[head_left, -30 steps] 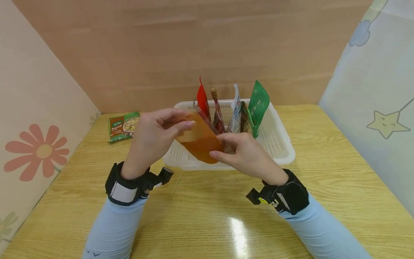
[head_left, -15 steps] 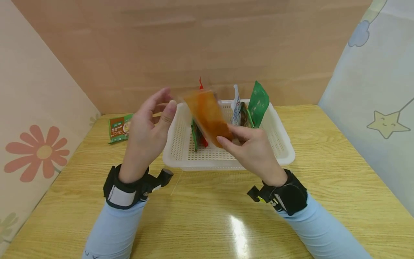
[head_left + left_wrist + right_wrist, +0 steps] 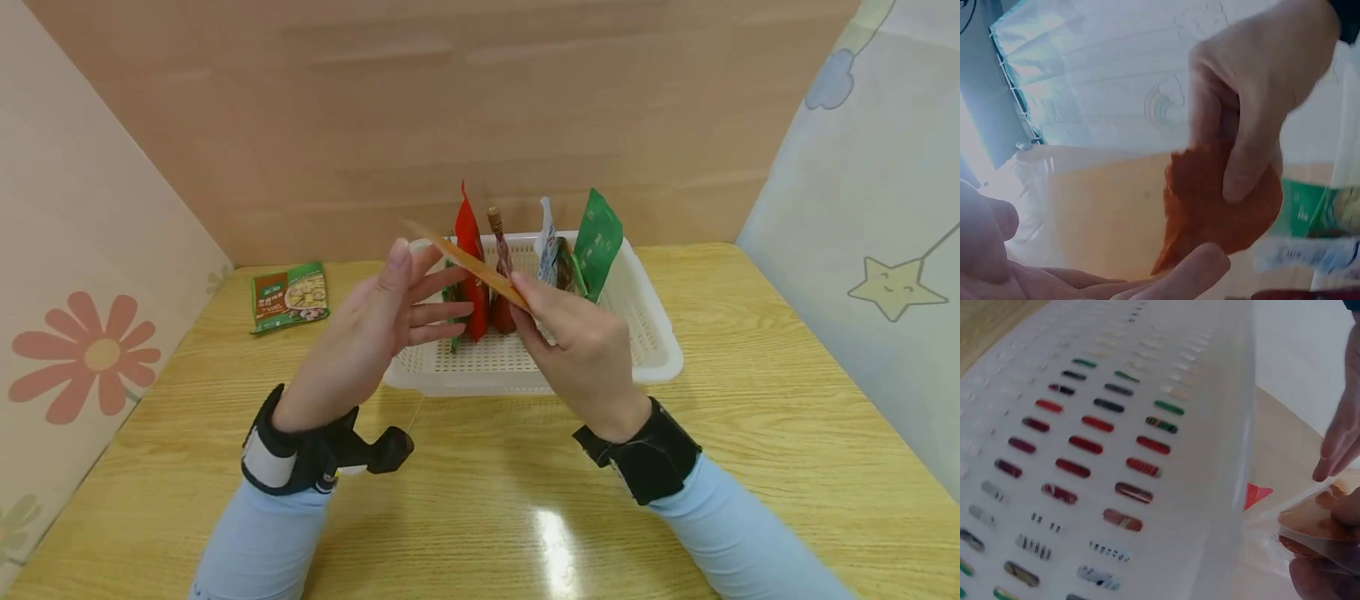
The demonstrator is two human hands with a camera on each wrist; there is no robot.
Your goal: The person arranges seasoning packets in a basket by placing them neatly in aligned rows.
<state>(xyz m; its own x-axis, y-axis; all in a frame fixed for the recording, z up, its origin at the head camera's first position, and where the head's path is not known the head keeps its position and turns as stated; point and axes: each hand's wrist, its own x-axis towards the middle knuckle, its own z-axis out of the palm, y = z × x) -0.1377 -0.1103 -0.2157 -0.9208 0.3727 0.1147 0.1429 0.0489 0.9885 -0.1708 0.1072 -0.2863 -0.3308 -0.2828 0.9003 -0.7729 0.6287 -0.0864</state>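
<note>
My right hand (image 3: 581, 342) pinches one end of a see-through pouch of orange-red powder (image 3: 1204, 212) between thumb and fingers. In the head view the pouch is seen nearly edge-on, slanting up to the left over the white basket (image 3: 487, 383). The left hand (image 3: 382, 312) is spread open beside it, fingers straight and overlapping the pouch's upper end. In the left wrist view, powder is gathered at the pinched end and the rest of the pouch looks flat. The right wrist view catches the basket's slotted wall and part of the pouch.
Inside the basket stand a red packet (image 3: 468, 237), a gold-topped dark red item (image 3: 498, 242), a white-and-blue packet (image 3: 547, 242) and a green packet (image 3: 598, 242). A green-and-brown food packet (image 3: 288, 298) lies on the wooden table (image 3: 480, 500) at left.
The left hand let go of the pouch, drew back, then came in again with fingers spread. My right hand kept its pinch, lifting and turning the pouch from face-on to edge-on.
</note>
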